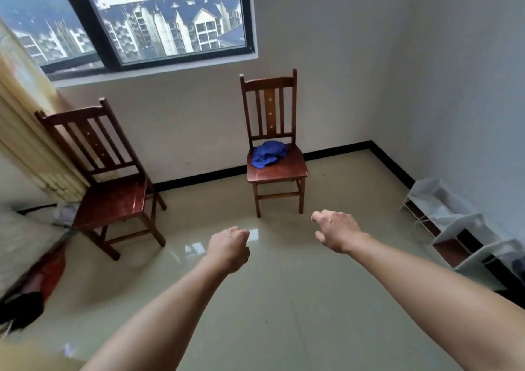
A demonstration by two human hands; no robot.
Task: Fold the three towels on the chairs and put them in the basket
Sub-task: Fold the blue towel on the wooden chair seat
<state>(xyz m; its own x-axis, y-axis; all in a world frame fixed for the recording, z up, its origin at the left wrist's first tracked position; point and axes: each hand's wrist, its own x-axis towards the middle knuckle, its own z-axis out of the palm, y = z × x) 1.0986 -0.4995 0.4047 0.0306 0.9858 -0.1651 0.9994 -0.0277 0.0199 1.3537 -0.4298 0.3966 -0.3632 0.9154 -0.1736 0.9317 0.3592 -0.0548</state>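
A crumpled blue towel (269,153) lies at the back left of the seat of the wooden chair (277,173) against the far wall. A second wooden chair (112,200) stands to the left with a bare seat. Both my arms reach forward over the floor. My left hand (229,248) is curled into a loose fist with nothing in it. My right hand (335,230) holds nothing, its fingers bent and slightly apart. Both hands are well short of the blue towel's chair. No basket is in view.
A white shoe rack (451,228) stands along the right wall. At the left are a radiator (34,154), a bed edge (20,245) and red and black items (34,291) on the floor. Glossy tile floor (284,299) stretches between me and the chairs.
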